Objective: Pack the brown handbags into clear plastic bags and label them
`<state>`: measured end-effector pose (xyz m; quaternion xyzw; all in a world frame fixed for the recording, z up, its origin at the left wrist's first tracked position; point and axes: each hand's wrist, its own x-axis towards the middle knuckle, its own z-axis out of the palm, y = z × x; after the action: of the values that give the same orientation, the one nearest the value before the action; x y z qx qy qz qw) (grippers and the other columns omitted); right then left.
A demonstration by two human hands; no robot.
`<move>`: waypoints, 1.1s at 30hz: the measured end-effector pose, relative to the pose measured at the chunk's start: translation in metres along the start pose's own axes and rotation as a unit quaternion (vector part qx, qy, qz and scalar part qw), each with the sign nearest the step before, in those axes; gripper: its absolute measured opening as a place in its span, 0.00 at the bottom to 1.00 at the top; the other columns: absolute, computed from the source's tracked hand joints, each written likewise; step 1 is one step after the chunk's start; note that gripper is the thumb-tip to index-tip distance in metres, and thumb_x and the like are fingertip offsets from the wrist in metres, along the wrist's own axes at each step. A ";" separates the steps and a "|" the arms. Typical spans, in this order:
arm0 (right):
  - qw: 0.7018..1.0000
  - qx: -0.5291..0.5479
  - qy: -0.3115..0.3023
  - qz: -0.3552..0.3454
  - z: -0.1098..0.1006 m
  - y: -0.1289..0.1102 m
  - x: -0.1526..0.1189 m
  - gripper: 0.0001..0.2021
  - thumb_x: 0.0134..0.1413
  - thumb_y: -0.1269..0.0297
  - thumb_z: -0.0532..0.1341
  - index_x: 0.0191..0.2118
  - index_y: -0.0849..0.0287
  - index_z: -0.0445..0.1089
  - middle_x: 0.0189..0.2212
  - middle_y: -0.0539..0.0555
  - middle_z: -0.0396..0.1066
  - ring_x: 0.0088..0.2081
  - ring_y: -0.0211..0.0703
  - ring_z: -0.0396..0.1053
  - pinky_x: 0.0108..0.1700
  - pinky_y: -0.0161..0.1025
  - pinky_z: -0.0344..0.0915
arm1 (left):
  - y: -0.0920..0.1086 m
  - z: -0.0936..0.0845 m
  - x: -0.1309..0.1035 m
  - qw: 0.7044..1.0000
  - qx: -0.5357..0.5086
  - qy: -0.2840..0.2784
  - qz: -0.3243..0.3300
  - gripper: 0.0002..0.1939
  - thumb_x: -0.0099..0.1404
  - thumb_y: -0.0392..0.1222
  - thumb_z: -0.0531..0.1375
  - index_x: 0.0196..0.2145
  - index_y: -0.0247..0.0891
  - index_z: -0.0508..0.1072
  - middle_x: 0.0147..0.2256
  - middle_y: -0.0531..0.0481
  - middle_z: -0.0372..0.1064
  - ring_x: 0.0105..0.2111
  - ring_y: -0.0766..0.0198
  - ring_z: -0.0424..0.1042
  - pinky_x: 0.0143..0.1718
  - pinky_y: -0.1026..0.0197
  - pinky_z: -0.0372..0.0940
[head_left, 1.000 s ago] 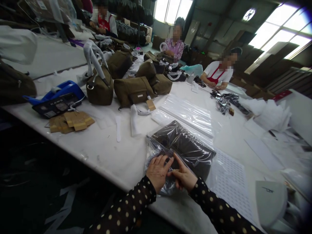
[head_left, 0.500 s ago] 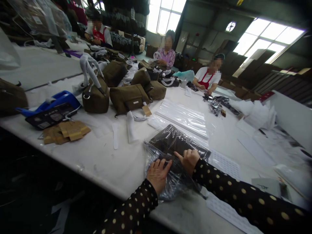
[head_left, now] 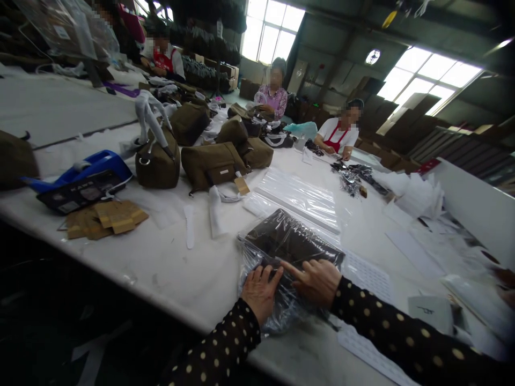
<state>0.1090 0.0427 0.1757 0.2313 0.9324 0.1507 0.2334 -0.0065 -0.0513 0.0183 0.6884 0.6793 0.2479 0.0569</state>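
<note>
The left hand (head_left: 258, 294) lies flat and open, fingers a little spread, on the near part of the clear plastic wrap (head_left: 277, 316). The right hand (head_left: 319, 280) points its index finger inward, close to the left fingertips, with its other fingers bent; whether these pinch any film cannot be told.

Under and just beyond the hands, a dark wrapped item (head_left: 293, 236) lies on the white table (head_left: 161, 273), near its front edge. Its far part looks smooth and fairly taut under the film, while the near plastic is loose and crumpled. It is probably light to moderate in weight, soft and yielding inside, with enough body to keep a flat shape. The glossy film is likely slippery and thin enough to tear or crease under a hard fingertip, so flat pressure should suit it better than a pinch. For lifting, the sounder hold would be a palm under each end, taking the body along with the film; the loose plastic alone would probably let the contents slide.

Just beyond it lie flat clear plastic sheets (head_left: 300, 195), with a patterned white sheet (head_left: 368, 276) to the right. Farther off to the left stand olive bags (head_left: 213, 163), then brown tags (head_left: 120, 217) beside a blue dispenser (head_left: 107, 163).
</note>
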 end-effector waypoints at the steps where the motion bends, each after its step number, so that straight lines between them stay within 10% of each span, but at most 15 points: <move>1: 1.000 0.016 -0.007 0.018 0.013 -0.006 -0.001 0.24 0.59 0.52 0.48 0.60 0.49 0.50 0.31 0.58 0.71 0.30 0.47 0.70 0.28 0.38 0.57 | 0.000 0.000 0.000 1.000 0.001 -0.001 0.002 0.30 0.60 0.36 0.51 0.59 0.48 0.52 0.52 0.47 0.57 0.50 0.51 0.55 0.49 0.47 0.56; 6: 0.992 0.040 -0.040 0.110 0.050 -0.001 0.012 0.23 0.59 0.47 0.42 0.60 0.41 0.47 0.32 0.58 0.72 0.29 0.49 0.71 0.25 0.36 0.57 | 0.001 -0.003 0.001 1.000 0.008 -0.005 0.008 0.29 0.60 0.36 0.52 0.59 0.48 0.52 0.52 0.47 0.57 0.50 0.51 0.55 0.49 0.49 0.56; 20: 0.973 0.072 -0.033 0.216 0.034 0.021 0.017 0.23 0.61 0.52 0.42 0.60 0.49 0.51 0.27 0.56 0.74 0.29 0.48 0.72 0.26 0.37 0.60 | 0.004 -0.006 0.005 1.000 -0.026 0.003 0.009 0.30 0.58 0.32 0.53 0.58 0.47 0.55 0.50 0.46 0.58 0.49 0.50 0.57 0.48 0.46 0.58; 22: 0.964 0.078 0.036 0.250 0.032 0.027 0.006 0.22 0.61 0.54 0.43 0.59 0.54 0.54 0.28 0.57 0.73 0.29 0.46 0.71 0.26 0.37 0.61 | 0.001 -0.016 -0.001 0.997 -0.065 0.035 0.011 0.28 0.58 0.32 0.53 0.56 0.45 0.58 0.50 0.45 0.58 0.50 0.52 0.57 0.50 0.47 0.57; 25: 0.970 0.105 0.200 0.090 0.044 0.000 -0.027 0.19 0.60 0.63 0.46 0.55 0.58 0.59 0.34 0.58 0.71 0.34 0.43 0.68 0.33 0.39 0.63 | -0.013 -0.036 -0.018 0.971 -0.173 0.141 -0.083 0.22 0.60 0.37 0.53 0.53 0.41 0.61 0.51 0.42 0.56 0.52 0.53 0.55 0.54 0.47 0.53; 28: 0.941 0.124 0.310 -0.056 0.077 -0.063 -0.056 0.21 0.59 0.71 0.44 0.55 0.54 0.59 0.43 0.55 0.69 0.46 0.45 0.64 0.46 0.44 0.61 | -0.029 -0.055 -0.030 0.852 -0.383 0.153 -0.322 0.22 0.61 0.46 0.53 0.52 0.38 0.59 0.50 0.40 0.56 0.49 0.54 0.60 0.49 0.49 0.59; 33: 0.888 0.142 0.436 0.046 0.116 -0.126 -0.051 0.20 0.59 0.72 0.44 0.51 0.49 0.65 0.45 0.47 0.70 0.50 0.45 0.62 0.52 0.47 0.55 | -0.020 -0.081 -0.016 0.523 -0.674 -0.044 -0.520 0.23 0.61 0.49 0.52 0.52 0.39 0.56 0.46 0.43 0.61 0.30 0.66 0.69 0.33 0.59 0.66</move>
<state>0.1620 -0.0700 0.0474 0.2157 0.9399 0.1135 -0.2391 -0.0575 -0.0862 0.0767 -0.0201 0.5436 0.5278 0.6523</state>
